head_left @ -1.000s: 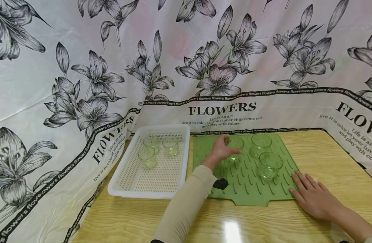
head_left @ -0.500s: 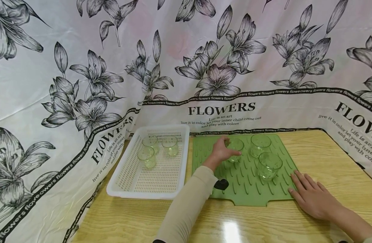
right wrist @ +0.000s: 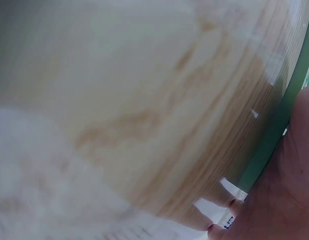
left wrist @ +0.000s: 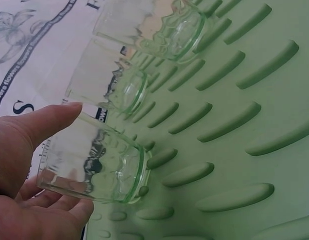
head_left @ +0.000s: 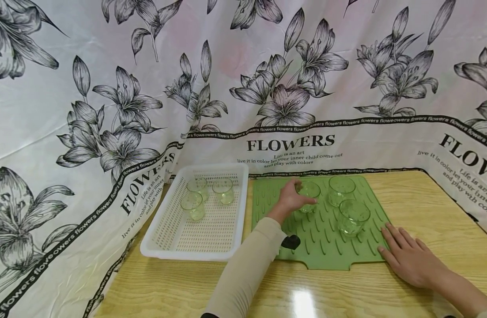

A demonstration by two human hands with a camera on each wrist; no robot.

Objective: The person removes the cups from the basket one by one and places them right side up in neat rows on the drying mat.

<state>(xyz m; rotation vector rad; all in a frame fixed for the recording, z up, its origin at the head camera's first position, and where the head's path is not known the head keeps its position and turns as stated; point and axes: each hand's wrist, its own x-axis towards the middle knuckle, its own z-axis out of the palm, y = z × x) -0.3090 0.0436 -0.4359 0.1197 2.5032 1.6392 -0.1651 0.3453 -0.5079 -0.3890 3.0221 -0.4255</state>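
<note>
White basket (head_left: 191, 255) holds three glasses (head_left: 223, 194); left grip (head_left: 289, 198) curls round another glass (left wrist: 102, 162).

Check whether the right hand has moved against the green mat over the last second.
No; no visible shift either way. In the head view the right hand has its fingertips at the mat's right edge, as before.

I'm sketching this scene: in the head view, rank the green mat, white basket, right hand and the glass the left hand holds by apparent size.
Largest to smallest:
green mat
white basket
right hand
glass in the left hand
</note>
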